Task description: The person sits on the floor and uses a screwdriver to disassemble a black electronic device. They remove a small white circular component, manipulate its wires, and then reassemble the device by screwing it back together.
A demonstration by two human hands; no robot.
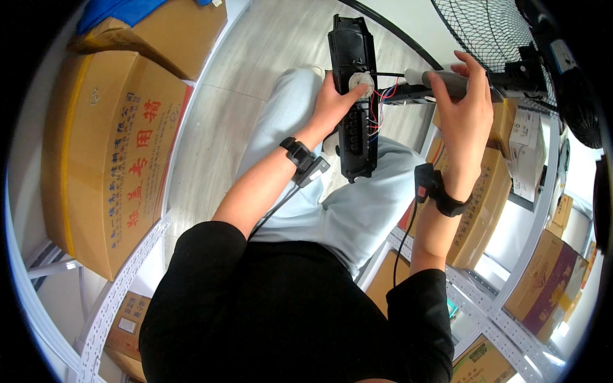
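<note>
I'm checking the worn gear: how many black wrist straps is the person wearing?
2: the left strap around the wrist of the left hand, the right strap around the wrist of the right hand.

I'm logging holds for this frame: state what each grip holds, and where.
The left grip holds the black housing near its middle, thumb on the white round part. Whether the right grip holds the grey tube cannot be told.

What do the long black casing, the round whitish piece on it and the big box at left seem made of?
Long black casing: probably moulded plastic, satin, from its ribs and recesses. Round whitish piece: likely plastic, given its cloudy look, though it's partly covered. Big box: matte brown cardboard, by its creased edges.
</note>
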